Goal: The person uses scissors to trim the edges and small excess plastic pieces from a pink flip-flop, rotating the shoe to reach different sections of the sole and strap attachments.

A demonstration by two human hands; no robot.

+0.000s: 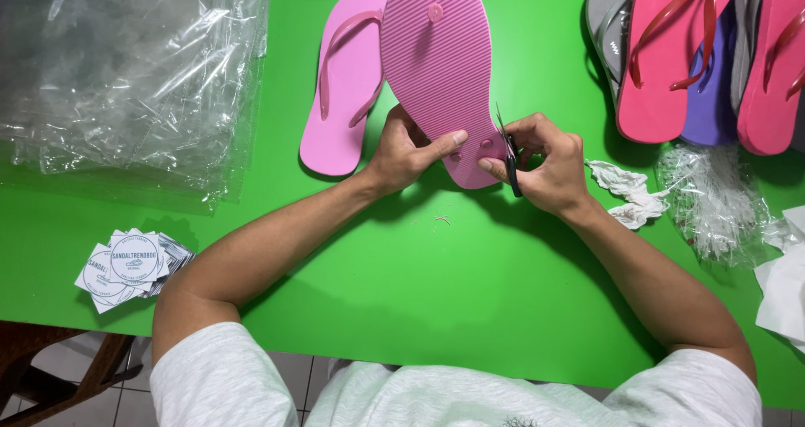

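Trimming heel edge of upturned pink flip-flop (436,66), sole facing me, centre of frame. My left hand (407,150) clenched around heel, thumb pressed across sole. My right hand (545,163) gripping small black scissors (508,160), blades at heel rim. I judge step as mid-trim; next cut calls for steady sole, blades kept clear of thumb. Matching pink flip-flop (344,83) lies strap-up, just left. Stack of round tags (130,268) lower left, clear bags (126,75) upper left.
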